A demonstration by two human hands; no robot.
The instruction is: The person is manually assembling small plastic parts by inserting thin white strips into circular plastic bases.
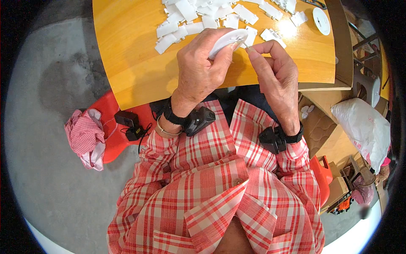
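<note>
Over the near part of the yellow wooden table (pixel 139 76), my left hand (pixel 198 63) grips a white round disc (pixel 222 42) by its edge, tilted up. My right hand (pixel 277 74) pinches a thin metal rod or pin (pixel 244 43) between thumb and forefinger. Its far end meets the middle of the disc; whether it goes in cannot be made out. Beyond both hands lie many flat white plastic pieces (pixel 186 10) with small hooked edges, some overlapping. Another white disc (pixel 321 21) lies flat near the table's right edge.
A dark-handled tool (pixel 315 4) lies at the far right of the table. Left of me, a red seat (pixel 110 146) holds a pink checked cloth (pixel 86 137) and black devices with cables (pixel 129 122). To my right are a white plastic bag (pixel 363 127) and cardboard (pixel 319 131).
</note>
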